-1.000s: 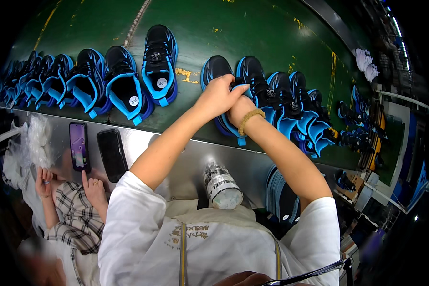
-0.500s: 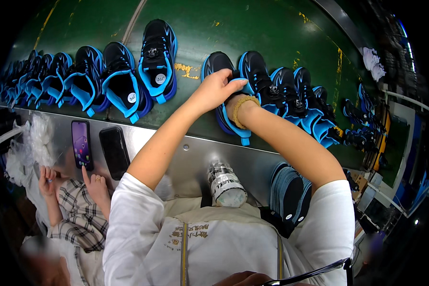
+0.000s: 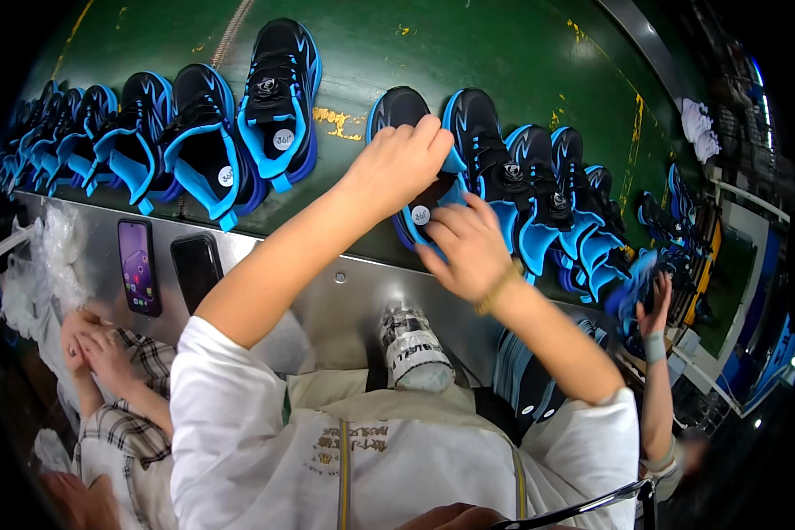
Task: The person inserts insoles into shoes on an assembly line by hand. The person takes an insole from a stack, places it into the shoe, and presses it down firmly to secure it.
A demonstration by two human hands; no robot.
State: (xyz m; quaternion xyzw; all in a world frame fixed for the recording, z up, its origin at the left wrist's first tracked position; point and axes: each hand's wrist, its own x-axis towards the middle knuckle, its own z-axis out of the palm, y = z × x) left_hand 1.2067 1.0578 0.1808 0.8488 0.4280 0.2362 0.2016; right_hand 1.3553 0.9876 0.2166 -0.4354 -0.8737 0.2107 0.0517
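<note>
A black shoe with bright blue trim (image 3: 401, 104) stands on the green work surface in front of me, toe pointing away. My left hand (image 3: 405, 163) is closed on the tongue and upper at its opening. Beside the heel collar is my right hand (image 3: 470, 247), its fingers apart and slightly curled, touching the collar edge, with nothing visibly held. Inside the shoe, a round white sticker on the insole (image 3: 421, 215) shows between my hands. A matching shoe (image 3: 475, 124) stands close on the right; my left hand hides the middle of the held shoe.
Similar shoes (image 3: 199, 132) line the left, with more (image 3: 567, 190) to the right. Two phones (image 3: 138, 265), a taped jar (image 3: 415, 349) and stacked insoles (image 3: 523, 380) are nearer me. A co-worker's hands (image 3: 102, 349) rest at left; another person's hand (image 3: 655, 309) is beside a blurred blue-black item at right.
My right hand has come out of the shoe to its heel side, uncovering the insole sticker. The left co-worker's hands have left the phone and come together. Another person's arm has appeared at right.
</note>
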